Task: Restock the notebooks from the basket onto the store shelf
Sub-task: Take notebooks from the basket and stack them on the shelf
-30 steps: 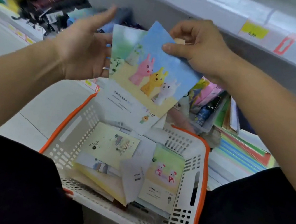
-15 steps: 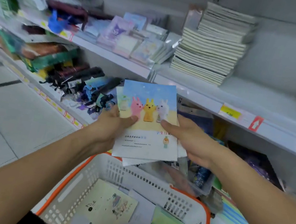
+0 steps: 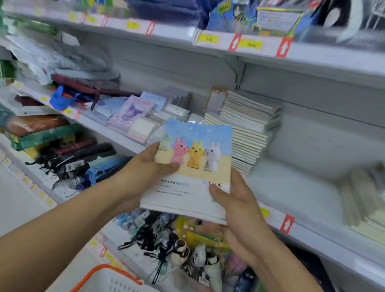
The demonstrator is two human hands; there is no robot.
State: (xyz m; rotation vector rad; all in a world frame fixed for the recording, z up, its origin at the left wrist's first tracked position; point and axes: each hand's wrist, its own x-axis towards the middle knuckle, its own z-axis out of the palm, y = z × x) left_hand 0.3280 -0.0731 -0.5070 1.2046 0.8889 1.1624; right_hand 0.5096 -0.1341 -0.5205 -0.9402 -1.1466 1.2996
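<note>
A small stack of notebooks [image 3: 186, 195], its top cover showing pink, yellow and white rabbit figures under a blue sky, is held up in front of the middle shelf [image 3: 303, 203]. My left hand [image 3: 141, 175] grips its left edge with the thumb on the cover. My right hand [image 3: 238, 216] grips the right edge, thumb on top. A tall pile of pale notebooks [image 3: 250, 127] sits on that shelf just behind. Only the far rim of the white basket with orange trim [image 3: 128, 289] shows at the bottom.
Packaged stationery [image 3: 135, 116] lies left of the pile and another stack of books [image 3: 383, 206] at the right. Folded umbrellas [image 3: 76, 155] fill the lower shelf. The upper shelf [image 3: 228, 41] carries price tags. Bare shelf surface lies between the two stacks.
Both hands have lifted the notebook stack from above the basket up to the middle shelf's height. My view has tilted up, so the basket has dropped to the bottom edge.
</note>
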